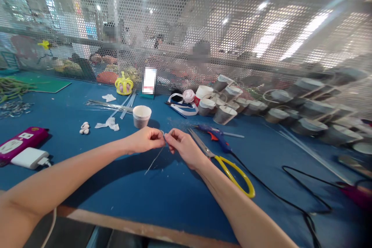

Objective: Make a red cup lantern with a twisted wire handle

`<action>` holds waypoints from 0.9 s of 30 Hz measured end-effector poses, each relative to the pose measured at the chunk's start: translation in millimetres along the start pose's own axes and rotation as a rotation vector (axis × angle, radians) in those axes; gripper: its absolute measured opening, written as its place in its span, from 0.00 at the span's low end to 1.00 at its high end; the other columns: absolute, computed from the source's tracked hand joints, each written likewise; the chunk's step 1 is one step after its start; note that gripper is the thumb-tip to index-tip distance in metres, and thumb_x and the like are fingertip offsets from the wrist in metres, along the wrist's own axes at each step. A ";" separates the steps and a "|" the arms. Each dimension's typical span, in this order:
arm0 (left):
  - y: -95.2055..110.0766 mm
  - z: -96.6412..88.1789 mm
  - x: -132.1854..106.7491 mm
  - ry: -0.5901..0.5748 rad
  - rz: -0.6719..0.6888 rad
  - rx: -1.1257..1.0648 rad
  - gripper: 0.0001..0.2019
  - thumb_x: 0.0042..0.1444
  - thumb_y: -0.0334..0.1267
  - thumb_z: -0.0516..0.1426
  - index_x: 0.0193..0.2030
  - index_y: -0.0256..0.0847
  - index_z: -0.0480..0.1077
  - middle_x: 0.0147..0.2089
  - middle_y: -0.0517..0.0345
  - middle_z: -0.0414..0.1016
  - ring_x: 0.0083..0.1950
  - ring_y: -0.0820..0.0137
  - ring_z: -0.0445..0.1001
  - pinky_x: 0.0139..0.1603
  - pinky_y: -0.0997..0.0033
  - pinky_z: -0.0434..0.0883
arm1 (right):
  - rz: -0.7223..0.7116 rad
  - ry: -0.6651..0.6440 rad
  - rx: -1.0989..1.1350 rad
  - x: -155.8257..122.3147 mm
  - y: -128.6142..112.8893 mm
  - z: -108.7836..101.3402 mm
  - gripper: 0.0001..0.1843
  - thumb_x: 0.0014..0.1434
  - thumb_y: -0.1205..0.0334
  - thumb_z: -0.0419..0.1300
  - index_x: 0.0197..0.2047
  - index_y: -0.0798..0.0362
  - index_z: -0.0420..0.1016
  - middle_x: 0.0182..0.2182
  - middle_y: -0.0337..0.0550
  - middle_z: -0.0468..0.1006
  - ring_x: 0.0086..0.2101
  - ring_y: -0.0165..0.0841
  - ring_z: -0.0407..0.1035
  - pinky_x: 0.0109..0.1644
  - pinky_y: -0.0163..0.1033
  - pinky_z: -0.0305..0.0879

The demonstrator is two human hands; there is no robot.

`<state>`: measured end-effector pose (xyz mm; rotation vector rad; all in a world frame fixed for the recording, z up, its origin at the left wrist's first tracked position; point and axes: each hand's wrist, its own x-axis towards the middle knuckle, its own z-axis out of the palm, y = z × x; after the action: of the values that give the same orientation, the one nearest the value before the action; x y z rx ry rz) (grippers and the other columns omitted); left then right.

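Observation:
My left hand (148, 139) and my right hand (181, 145) meet over the middle of the blue table, fingertips almost touching. Both are closed in a pinch on a thin, pale wire (155, 159), whose loose end slants down to the left. The top of the wire forms a small bend between the fingertips, mostly hidden. Just behind my left hand stands a small white cup (142, 117). Scissors with yellow handles (236, 174) lie beside my right wrist, next to a blue glue gun (216, 136) with an orange trigger.
Many small grey buckets (225, 114) are grouped at the back right. A yellow crown-shaped piece (124, 84), a phone (149, 80) and thin wires (110, 105) sit toward the back. A power bank (30, 157) lies at left. A black cable (267, 188) crosses the right side. Perforated metal panels stand behind.

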<state>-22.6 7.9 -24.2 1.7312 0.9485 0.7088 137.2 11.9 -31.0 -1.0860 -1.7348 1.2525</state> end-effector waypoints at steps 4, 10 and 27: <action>-3.9 1.7 0.6 0.003 0.012 0.006 0.10 0.48 0.39 0.55 0.22 0.35 0.61 0.23 0.65 0.59 0.25 0.78 0.55 0.26 0.76 0.55 | -0.038 0.033 -0.106 -1.5 -1.6 2.0 0.15 0.52 0.55 0.55 0.21 0.53 0.60 0.14 0.30 0.59 0.17 0.24 0.55 0.22 0.32 0.52; -0.8 1.7 -0.7 -0.056 -0.104 -0.209 0.12 0.47 0.42 0.56 0.23 0.35 0.62 0.21 0.67 0.58 0.20 0.81 0.50 0.20 0.76 0.48 | 0.006 -0.059 0.103 -1.4 -1.2 0.7 0.13 0.51 0.52 0.57 0.27 0.53 0.63 0.19 0.31 0.63 0.19 0.24 0.58 0.23 0.32 0.55; 4.7 -5.7 -2.5 -0.065 -0.042 0.010 0.09 0.50 0.38 0.53 0.26 0.34 0.64 0.24 0.65 0.60 0.24 0.80 0.53 0.25 0.77 0.53 | 0.006 -0.046 0.054 1.0 1.7 -1.7 0.15 0.50 0.52 0.58 0.23 0.53 0.61 0.15 0.30 0.62 0.18 0.23 0.56 0.23 0.32 0.54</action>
<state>-27.2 7.7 -18.0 1.7280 0.9427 0.6178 138.7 13.7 -32.1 -1.0398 -1.7232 1.3303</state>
